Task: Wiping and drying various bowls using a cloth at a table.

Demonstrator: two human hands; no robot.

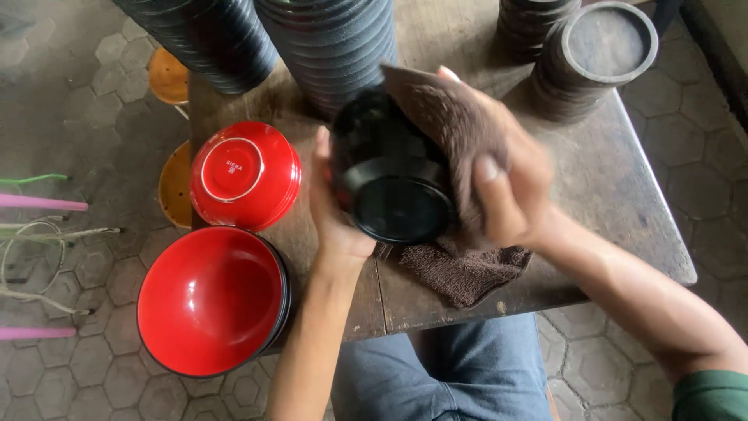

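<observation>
My left hand [333, 209] grips a black bowl [387, 183] from its left side, holding it on its side with the base ring turned toward me. My right hand [508, 181] presses a brown cloth [444, 117] against the bowl's right side and top. The lower end of the cloth [460, 269] lies bunched on the wooden table [592, 179] under the bowl. The cloth and my fingers hide the bowl's far side.
A red bowl [245, 175] sits upside down at the left. A stack of upright red-and-black bowls [209, 298] overhangs the table's front left corner. Tall stacks of black bowls [331, 43] stand behind, smaller dark stacks [600, 54] at back right. Orange stools [173, 187] stand left.
</observation>
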